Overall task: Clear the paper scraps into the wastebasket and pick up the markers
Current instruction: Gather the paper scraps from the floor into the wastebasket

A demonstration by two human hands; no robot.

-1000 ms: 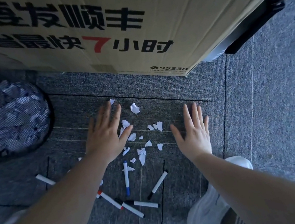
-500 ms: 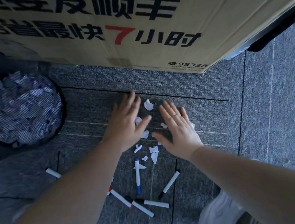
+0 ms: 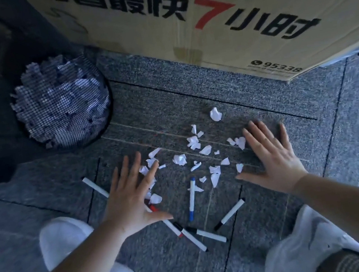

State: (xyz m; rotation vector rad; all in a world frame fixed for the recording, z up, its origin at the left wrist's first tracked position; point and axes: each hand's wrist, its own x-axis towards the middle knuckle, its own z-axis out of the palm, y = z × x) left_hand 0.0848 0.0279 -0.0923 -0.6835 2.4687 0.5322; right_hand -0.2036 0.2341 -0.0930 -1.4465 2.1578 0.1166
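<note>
a person is crouching over a carpeted floor [image 3: 251, 104], seen from a head camera looking down. both hands are lying flat and spread, palms down, holding nothing. the left hand [image 3: 131, 196] is sitting at about 8 o'clock from the middle of the view, its fingers touching a few paper scraps [image 3: 197, 154] and covering part of a marker. the right hand [image 3: 272, 158] is sitting at 3 o'clock, with scraps just beside its forefinger and thumb.

the scraps are lying scattered between the two hands, a loose band running from 10 o'clock to 3 o'clock, with one larger crumple at 1 o'clock beyond both. the markers [image 3: 192, 199] are lying nearer the person, at 6 o'clock from the scraps, pointing various ways; the blue-capped one is lying nearly straight away from the person.

the wastebasket [image 3: 61, 101], a mesh bin already holding paper, is standing at 10 o'clock, well apart from the scraps and nearer the left hand. a cardboard box [image 3: 200, 13] is filling the top of the view. white shoes [image 3: 67, 237] are showing at 7 and 5 o'clock.

the scraps look ready to be swept together, the hands closing inward from either side.
</note>
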